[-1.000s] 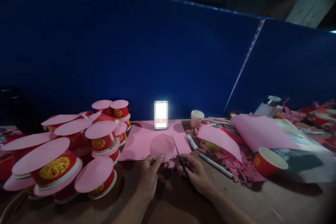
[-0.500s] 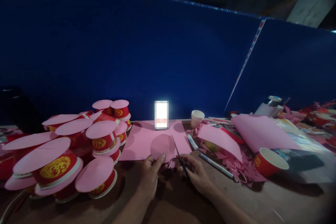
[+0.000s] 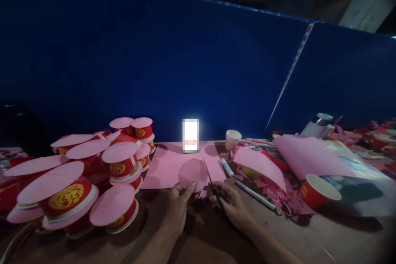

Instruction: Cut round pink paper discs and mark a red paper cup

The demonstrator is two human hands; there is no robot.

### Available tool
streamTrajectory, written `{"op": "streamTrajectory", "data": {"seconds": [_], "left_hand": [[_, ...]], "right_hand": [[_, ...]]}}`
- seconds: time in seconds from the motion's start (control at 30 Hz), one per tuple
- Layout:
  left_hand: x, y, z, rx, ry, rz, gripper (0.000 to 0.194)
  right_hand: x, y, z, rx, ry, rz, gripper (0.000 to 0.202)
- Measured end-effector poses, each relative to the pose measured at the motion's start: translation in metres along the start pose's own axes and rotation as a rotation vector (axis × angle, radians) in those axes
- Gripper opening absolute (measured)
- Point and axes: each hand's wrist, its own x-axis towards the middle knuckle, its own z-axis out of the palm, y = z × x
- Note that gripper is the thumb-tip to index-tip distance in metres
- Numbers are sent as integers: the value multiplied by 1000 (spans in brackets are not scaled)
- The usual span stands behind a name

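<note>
A round pink paper disc [image 3: 192, 174] is pinched between the thumb and fingers of my left hand [image 3: 181, 198]. Its lower edge carries a narrow strip of pink paper that hangs down. My right hand [image 3: 229, 200] grips dark-handled scissors [image 3: 213, 183], the blades pointing up and away beside the disc's right edge. Whether the blades touch the paper I cannot tell. Behind the disc a pink paper sheet [image 3: 157, 173] lies flat on the brown table [image 3: 204, 239].
Red-and-gold paper cups [image 3: 69, 196] topped with pink discs are stacked at the left. A lit, blurred screen [image 3: 190, 135] stands at the back. On the right are markers [image 3: 255, 194], pink scraps [image 3: 292, 198], a red cup [image 3: 318, 192] and a white cup [image 3: 232, 140]. A blue partition [image 3: 185, 57] rises behind.
Both hands, the disc and the scissors hold nearly the same pose. The view has shifted very slightly, and a person's head behind the partition shows a little more.
</note>
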Motion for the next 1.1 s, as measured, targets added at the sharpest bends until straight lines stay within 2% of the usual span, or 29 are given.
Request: {"op": "streamTrajectory", "data": {"seconds": [0.67,1.1], "left_hand": [[-6,8,4,30,2,-15,32],[-5,6,2,31,-13,-3,35]], "right_hand": [[1,3,-1,-50,24,-18,32],[0,4,-4,-63,10,-14,32]]}}
